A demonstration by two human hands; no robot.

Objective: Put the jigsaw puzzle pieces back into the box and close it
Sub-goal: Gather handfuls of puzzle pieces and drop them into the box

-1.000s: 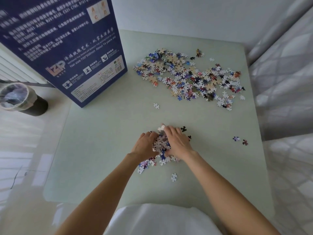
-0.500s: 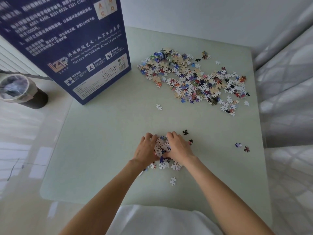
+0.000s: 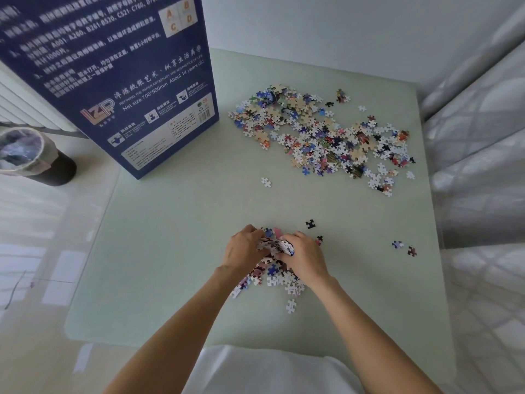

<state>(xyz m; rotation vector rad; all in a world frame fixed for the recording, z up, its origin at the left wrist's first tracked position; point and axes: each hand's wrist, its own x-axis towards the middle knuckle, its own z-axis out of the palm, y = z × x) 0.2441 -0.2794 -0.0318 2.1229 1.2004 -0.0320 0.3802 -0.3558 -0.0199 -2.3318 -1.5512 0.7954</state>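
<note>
A small heap of jigsaw pieces (image 3: 274, 275) lies near the front of the pale green table (image 3: 170, 251). My left hand (image 3: 244, 250) and my right hand (image 3: 305, 258) cup a bunch of those pieces (image 3: 277, 245) between curled fingers, a little above the heap. A much larger spread of loose pieces (image 3: 321, 135) covers the far right of the table. The tall dark blue puzzle box (image 3: 113, 72) stands upright at the far left corner; its opening is out of frame.
Stray pieces lie around: one white piece (image 3: 266, 182) mid-table, a black one (image 3: 310, 224), two at the right (image 3: 403, 247), one near me (image 3: 290, 305). A lined waste bin (image 3: 31, 156) stands on the floor at left. Curtains hang at right.
Both hands have closed in on the near heap and gathered a bunch of pieces between them. The camera view shifted slightly; the far pile has not moved.
</note>
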